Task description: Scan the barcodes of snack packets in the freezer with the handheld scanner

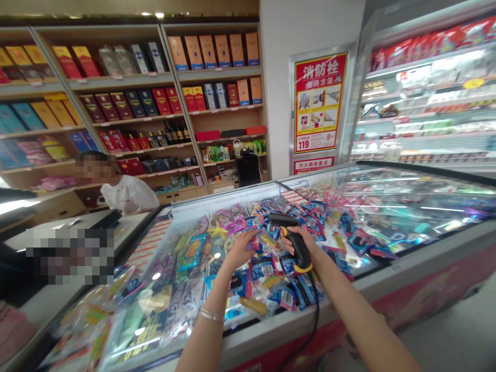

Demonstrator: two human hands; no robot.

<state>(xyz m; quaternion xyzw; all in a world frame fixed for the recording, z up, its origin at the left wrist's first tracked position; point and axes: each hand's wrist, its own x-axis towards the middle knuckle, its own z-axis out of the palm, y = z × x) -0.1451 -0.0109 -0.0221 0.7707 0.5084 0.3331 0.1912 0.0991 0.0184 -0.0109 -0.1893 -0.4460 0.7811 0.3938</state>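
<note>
Hands (240,249) (304,243), scanner (297,243), freezer (294,324) of packets (267,279)

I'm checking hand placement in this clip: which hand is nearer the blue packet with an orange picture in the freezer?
Left. The left hand is just to the right of the blue packet with an orange picture. The right hand, gripping a black-and-yellow handheld barcode scanner, is farther right.

Right here at a long glass-sided chest freezer (349,294), flat snack packets (263,274) heaped inside it, and the left hand (240,250) is down on the pile! The right hand (300,243) has a black handheld barcode scanner (294,243) just above them. Far side, wooden wall shelves (217,75) lined with boxed goods; to their right, a red fire-hydrant instruction sign (320,103) on a white pillar (310,26), then a glass-fronted refrigerated display case (426,113). Over on the left, a person (127,194) beyond a counter (127,227).
</note>
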